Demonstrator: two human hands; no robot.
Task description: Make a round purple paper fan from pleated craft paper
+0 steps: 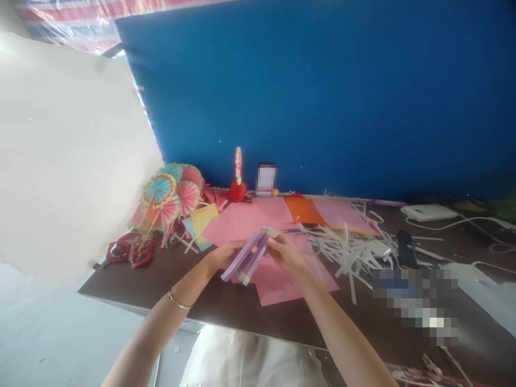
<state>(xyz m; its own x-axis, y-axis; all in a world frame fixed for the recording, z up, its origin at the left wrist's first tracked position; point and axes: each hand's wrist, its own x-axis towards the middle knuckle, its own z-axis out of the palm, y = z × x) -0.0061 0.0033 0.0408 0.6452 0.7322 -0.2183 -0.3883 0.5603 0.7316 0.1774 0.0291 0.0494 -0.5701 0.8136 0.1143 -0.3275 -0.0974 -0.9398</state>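
Between my two hands is a purple pleated paper (249, 253) with yellow and light-blue edging, its folds bunched together and tilted. My left hand (228, 255) grips its left side, the fingers partly hidden behind the paper. On the upper right end, my right hand (285, 251) pinches the folds. Pink paper sheets (278, 287) lie on the dark table (193, 293) right below. Just beyond my left hand sit yellow and blue sheets (205, 217). White paper strips (342, 247) are heaped to the right of my right hand.
Finished paper fans (159, 191) stand at the left, behind a red bundled item (131, 250). A red pot (237, 192) and a phone-like object (266, 180) stand by the blue panel (314, 97). An orange sheet (303, 209) lies farther back; a white device (429, 212) with a cable sits right.
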